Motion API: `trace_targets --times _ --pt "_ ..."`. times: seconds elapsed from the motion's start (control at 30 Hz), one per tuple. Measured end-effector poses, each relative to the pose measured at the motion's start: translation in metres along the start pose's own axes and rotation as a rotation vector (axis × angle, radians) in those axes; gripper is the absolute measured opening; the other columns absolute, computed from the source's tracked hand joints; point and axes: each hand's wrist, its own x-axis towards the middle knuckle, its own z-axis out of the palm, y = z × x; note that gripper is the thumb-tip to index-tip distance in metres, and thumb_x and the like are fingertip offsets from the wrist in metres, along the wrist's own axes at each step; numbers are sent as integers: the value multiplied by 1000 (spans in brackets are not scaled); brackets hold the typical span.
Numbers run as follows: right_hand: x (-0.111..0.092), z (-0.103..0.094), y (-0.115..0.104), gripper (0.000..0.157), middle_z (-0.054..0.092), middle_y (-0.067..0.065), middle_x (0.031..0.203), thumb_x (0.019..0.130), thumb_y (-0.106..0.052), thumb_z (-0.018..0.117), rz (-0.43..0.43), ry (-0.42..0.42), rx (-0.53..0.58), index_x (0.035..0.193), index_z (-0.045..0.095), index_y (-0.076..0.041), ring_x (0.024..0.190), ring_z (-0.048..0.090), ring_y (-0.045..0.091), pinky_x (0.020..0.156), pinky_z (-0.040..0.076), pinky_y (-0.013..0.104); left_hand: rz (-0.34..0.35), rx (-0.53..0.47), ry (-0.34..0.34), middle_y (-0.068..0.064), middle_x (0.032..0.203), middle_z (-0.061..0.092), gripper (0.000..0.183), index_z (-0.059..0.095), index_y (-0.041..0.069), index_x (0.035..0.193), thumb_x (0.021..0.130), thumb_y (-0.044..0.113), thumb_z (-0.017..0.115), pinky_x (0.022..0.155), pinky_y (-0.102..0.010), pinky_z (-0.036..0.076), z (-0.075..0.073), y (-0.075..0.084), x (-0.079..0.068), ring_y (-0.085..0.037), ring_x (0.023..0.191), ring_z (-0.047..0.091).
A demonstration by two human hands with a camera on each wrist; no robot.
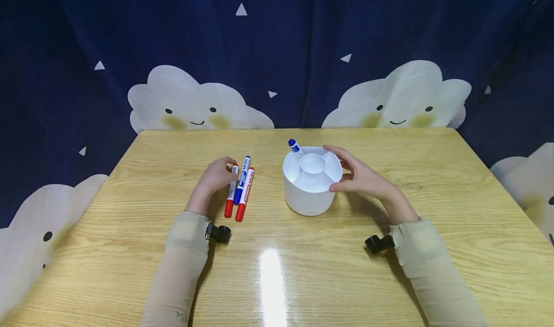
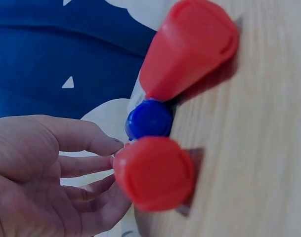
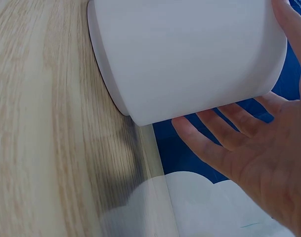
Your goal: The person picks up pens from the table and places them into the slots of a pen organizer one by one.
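Three whiteboard markers lie side by side on the table, left of centre in the head view: a red marker [image 1: 229, 206], a blue marker [image 1: 242, 179] and a second red marker [image 1: 245, 194]. My left hand [image 1: 218, 175] pinches the leftmost red one near its far end with thumb and fingers; in the left wrist view its red cap [image 2: 155, 174] faces the camera. To their right stands a round white pen holder [image 1: 308, 199] with several compartments. A blue-ended marker [image 1: 295, 146] leans in its back left compartment. My right hand [image 1: 361, 175] holds the holder's right side, thumb near the rim, fingers around it.
The wooden table [image 1: 337, 274] runs back to a dark blue curtain [image 1: 294, 43] with white clouds and triangles. Small black cameras [image 1: 221, 234] sit on both wrists. A bright light reflection lies on the tabletop near the front.
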Motion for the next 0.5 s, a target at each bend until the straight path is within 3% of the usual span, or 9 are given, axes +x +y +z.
trace_targets --times 0.5 --pt "1 0 0 88 31 6 141 74 -7 73 -2 5 -10 144 20 -14 123 36 24 92 44 36 49 -111 155 -16 108 50 50 41 7 131 84 13 57 58 -25 46 -7 6 -4 -23 77 49"
